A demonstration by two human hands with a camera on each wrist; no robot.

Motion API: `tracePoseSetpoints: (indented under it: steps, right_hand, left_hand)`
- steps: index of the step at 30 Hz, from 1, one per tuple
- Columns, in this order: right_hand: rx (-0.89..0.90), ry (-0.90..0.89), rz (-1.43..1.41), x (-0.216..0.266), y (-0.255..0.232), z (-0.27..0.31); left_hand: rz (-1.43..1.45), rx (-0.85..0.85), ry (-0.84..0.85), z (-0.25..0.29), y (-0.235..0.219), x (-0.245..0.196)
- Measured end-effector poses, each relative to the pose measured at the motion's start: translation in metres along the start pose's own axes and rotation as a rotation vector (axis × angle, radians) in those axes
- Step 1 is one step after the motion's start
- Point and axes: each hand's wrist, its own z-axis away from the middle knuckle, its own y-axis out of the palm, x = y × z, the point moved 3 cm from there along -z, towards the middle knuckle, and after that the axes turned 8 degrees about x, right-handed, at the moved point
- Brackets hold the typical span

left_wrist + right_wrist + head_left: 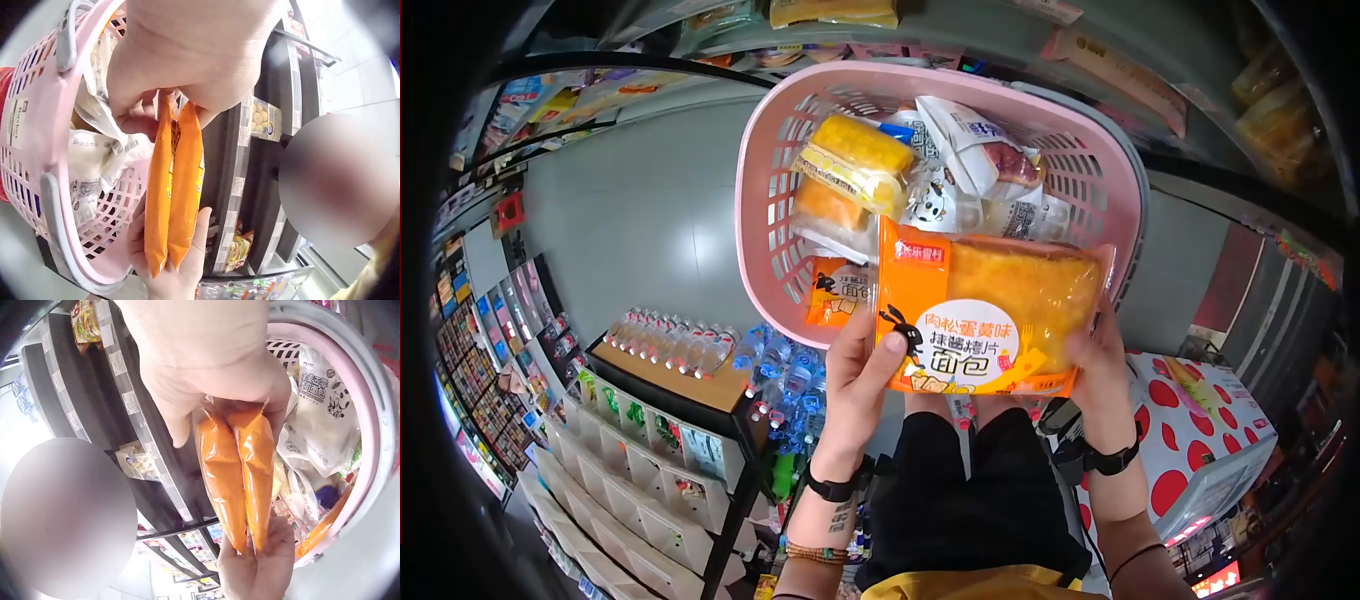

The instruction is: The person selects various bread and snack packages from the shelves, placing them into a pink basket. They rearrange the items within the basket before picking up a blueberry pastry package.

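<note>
An orange bread packet (990, 310) is held up in front of the pink basket (758, 250), label facing the head camera. The left hand (862, 370) grips its left end, thumb on the front; the right hand (1100, 365) grips the right end. Seen edge-on in the left wrist view, two orange packets (186, 181) lie face to face between the left hand (187, 62) and the right hand (172, 269). The right wrist view also has both packets (219, 481) pinched by the right hand (206, 369), with the left hand (259, 569) at the far end.
Inside the basket lie a yellow bread pack (860, 145), white packets (975, 150) and another orange packet (837, 290). Bottles (670, 340) stand on a shelf at left. A red-dotted white box (1200, 430) is at lower right. Store shelves (81, 394) run alongside.
</note>
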Motion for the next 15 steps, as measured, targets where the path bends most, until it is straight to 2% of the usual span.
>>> tracePoseSetpoints:
  steps: [3,6,9,12,15]
  right_hand:
    - [-0.077,0.058,-0.004,-0.004,-0.002,0.000]
    - [-0.028,0.007,0.019,-0.005,0.001,-0.006]
    - [0.016,0.070,0.066,-0.004,0.002,-0.008]
    - [-0.027,0.076,0.079,-0.007,0.000,-0.007]
    - [0.071,0.009,0.103,0.001,0.012,-0.015]
  left_hand:
    - [-0.008,0.007,0.001,0.002,-0.005,0.006]
    - [-0.028,0.032,0.034,0.005,-0.006,0.008]
    - [-0.060,0.048,0.024,0.006,-0.013,0.015]
    - [-0.067,0.042,0.051,0.005,-0.009,0.013]
    - [-0.047,0.036,0.044,0.007,-0.013,0.020]
